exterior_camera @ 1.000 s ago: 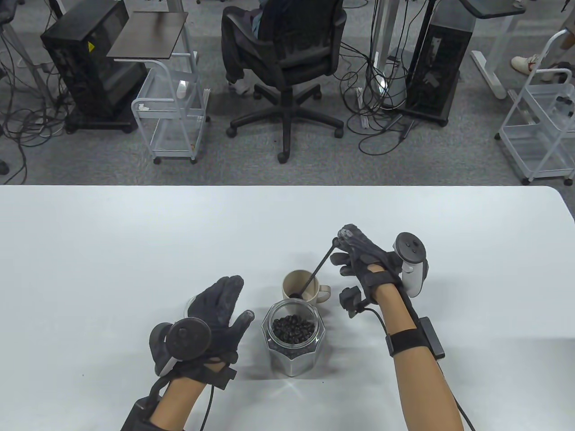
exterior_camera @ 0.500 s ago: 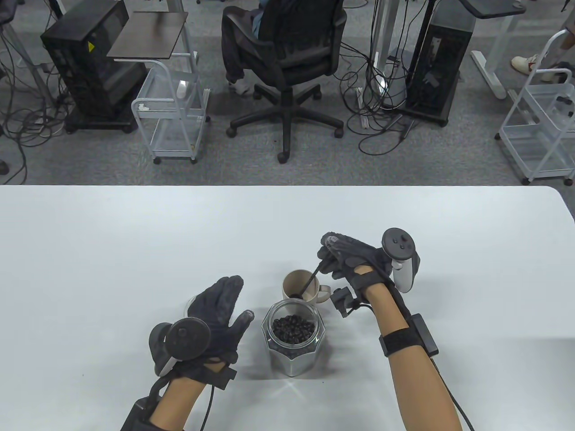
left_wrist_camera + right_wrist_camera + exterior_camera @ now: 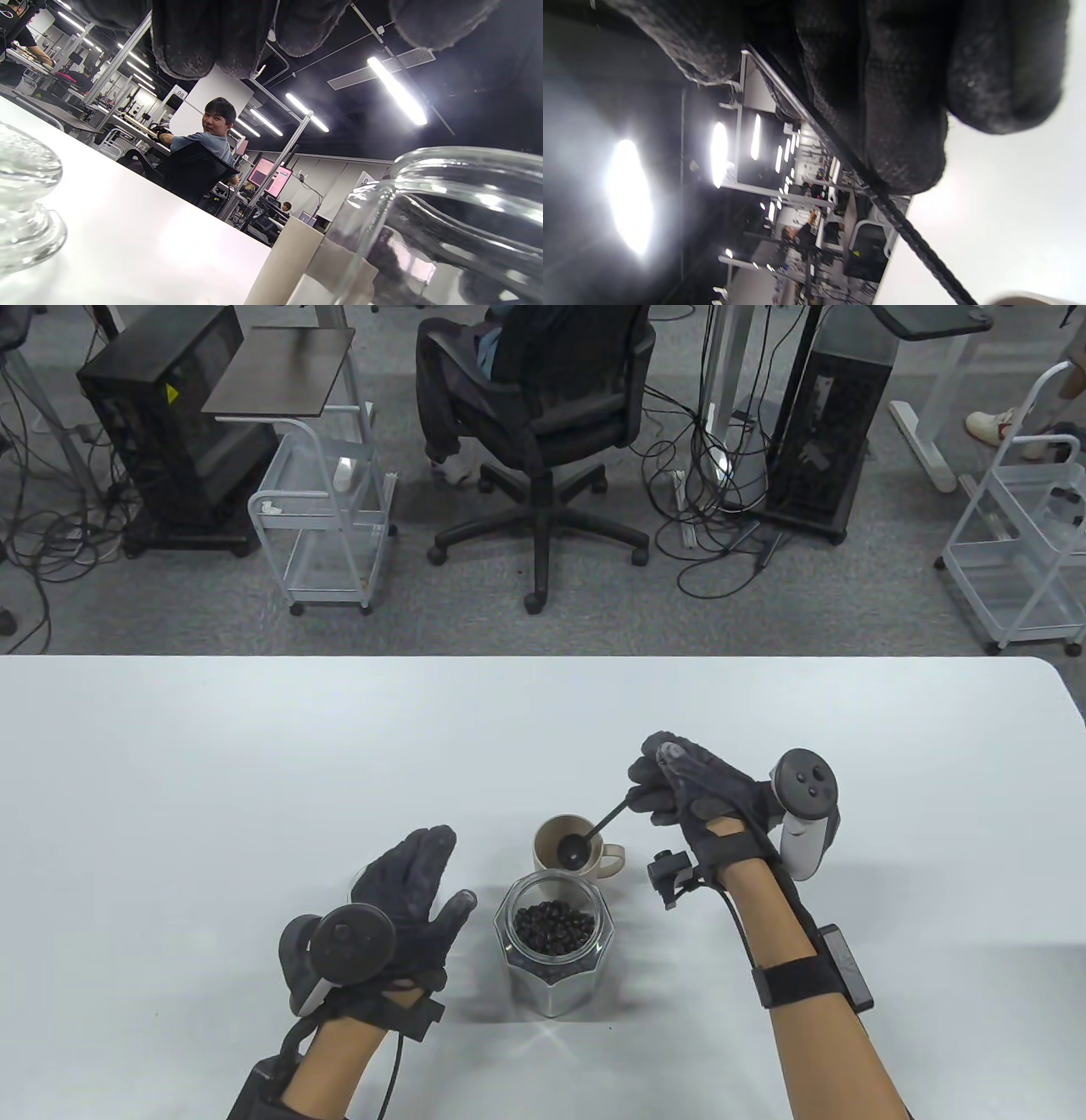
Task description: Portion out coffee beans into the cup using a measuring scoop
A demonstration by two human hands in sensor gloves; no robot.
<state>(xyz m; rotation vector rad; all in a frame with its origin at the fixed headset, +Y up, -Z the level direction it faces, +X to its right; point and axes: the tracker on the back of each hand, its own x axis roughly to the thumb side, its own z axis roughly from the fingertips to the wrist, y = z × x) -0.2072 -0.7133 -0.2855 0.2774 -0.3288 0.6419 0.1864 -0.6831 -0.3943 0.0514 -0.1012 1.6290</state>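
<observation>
You have one white table in front of you. On it stand one beige cup, one open glass jar of coffee beans, too many beans to count, and one glass lid at the left. You hold one black measuring scoop. Two gloved hands count: your left hand and your right hand, each with one tracker. Beyond the far edge you can count one office chair and two white wire carts.
</observation>
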